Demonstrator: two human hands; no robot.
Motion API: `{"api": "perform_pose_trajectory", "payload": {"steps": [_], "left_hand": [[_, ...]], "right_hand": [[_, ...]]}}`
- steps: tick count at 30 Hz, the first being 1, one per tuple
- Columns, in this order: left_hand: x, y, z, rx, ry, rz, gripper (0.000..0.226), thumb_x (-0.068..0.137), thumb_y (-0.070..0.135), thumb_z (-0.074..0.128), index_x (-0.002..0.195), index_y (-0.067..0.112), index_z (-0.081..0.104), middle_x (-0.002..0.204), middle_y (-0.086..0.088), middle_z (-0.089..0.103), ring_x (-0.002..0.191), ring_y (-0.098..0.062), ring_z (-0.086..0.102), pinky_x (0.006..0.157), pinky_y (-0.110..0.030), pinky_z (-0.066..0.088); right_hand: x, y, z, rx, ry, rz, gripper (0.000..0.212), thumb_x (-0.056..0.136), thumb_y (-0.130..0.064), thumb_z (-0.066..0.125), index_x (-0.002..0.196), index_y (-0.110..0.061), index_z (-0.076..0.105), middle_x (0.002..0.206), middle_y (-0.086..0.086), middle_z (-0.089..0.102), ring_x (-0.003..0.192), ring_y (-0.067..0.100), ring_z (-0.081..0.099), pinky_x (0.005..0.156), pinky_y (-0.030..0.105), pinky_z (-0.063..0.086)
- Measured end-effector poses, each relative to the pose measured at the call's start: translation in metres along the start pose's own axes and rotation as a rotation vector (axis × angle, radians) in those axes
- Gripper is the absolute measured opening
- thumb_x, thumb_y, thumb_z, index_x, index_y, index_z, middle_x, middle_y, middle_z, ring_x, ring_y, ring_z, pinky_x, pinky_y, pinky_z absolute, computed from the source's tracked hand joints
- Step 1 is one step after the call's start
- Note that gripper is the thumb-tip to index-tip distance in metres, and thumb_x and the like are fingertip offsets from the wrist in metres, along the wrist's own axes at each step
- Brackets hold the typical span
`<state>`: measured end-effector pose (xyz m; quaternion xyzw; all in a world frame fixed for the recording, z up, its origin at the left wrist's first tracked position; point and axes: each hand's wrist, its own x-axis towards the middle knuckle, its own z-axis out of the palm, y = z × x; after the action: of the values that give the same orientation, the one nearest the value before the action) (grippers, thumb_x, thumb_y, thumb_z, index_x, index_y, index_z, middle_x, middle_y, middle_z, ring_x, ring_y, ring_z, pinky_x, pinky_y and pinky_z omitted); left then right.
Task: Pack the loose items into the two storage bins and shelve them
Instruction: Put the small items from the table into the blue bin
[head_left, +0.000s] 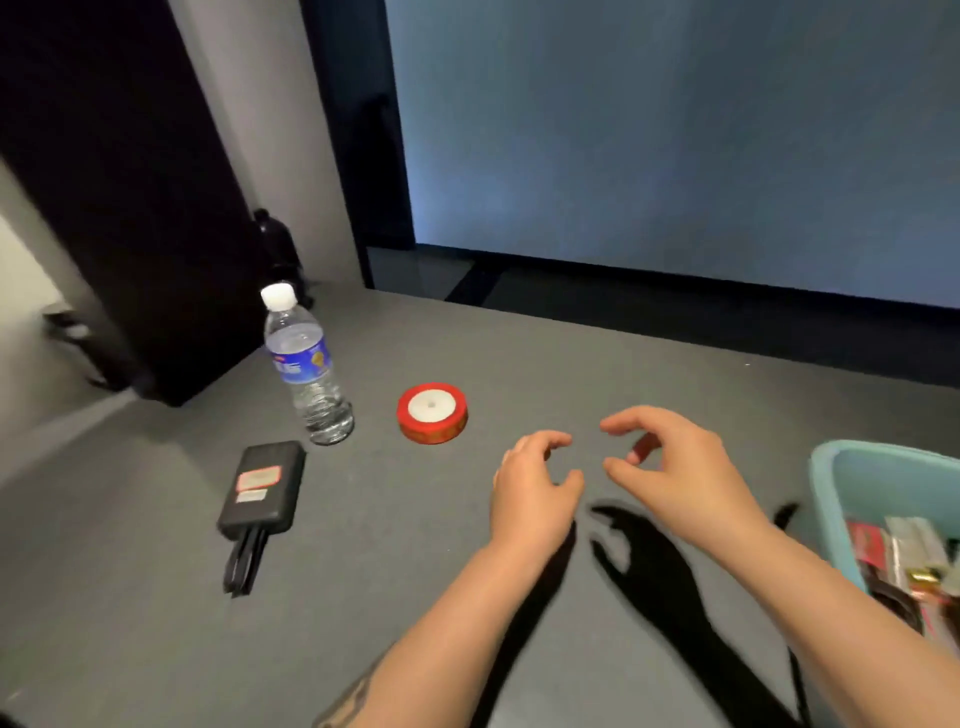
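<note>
At three o'clock the teal bin (852, 467) runs off the frame's edge, its packets blurred beyond naming. The power bank's (262, 488) label is too small to read. Both forearms leave at six o'clock.

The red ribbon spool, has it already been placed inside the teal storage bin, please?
No, the red ribbon spool lies flat on the grey table, well left of the teal storage bin.

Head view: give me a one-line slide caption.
Both hands, left and right, hover empty over the grey table between ribbon spool, water bottle, power bank and part-filled teal bin.
</note>
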<state>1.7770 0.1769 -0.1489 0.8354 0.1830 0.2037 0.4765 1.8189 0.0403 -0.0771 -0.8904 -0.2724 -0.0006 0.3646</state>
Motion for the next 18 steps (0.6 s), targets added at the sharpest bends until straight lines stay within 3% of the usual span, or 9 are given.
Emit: {"api": "perform_pose_trajectory", "payload": {"steps": [6,11,18], "left_hand": [[0.011,-0.077,-0.115,0.165,0.189,-0.151,0.037,0.077,0.015,0.065,0.112,0.024,0.061,0.115,0.006,0.061,0.111,-0.015,0.054,0.096,-0.036,0.043],[0.014,-0.133,-0.194,0.329,0.370,-0.312,0.044,0.073,0.018,0.069,0.116,0.023,0.060,0.119,0.001,0.057,0.113,-0.022,0.049,0.094,-0.033,0.038],[0.034,-0.179,-0.228,0.451,0.251,-0.456,0.087,0.063,0.040,0.078,0.137,0.023,0.037,0.139,-0.004,0.037,0.125,-0.027,0.034,0.100,-0.039,0.036]], "right_hand": [[0.049,-0.030,0.111,0.009,-0.210,0.081,0.033,0.074,-0.016,0.070,0.102,-0.032,0.062,0.106,-0.010,0.065,0.087,0.011,0.059,0.079,0.029,0.048],[0.087,-0.043,0.169,-0.109,-0.247,0.128,0.065,0.072,-0.023,0.074,0.132,-0.020,0.050,0.132,0.005,0.053,0.125,0.025,0.044,0.100,0.037,0.041],[0.153,-0.066,0.221,-0.249,-0.286,0.248,0.108,0.063,-0.049,0.083,0.148,-0.021,0.022,0.147,0.011,0.031,0.136,0.034,0.029,0.107,0.046,0.034]]}}
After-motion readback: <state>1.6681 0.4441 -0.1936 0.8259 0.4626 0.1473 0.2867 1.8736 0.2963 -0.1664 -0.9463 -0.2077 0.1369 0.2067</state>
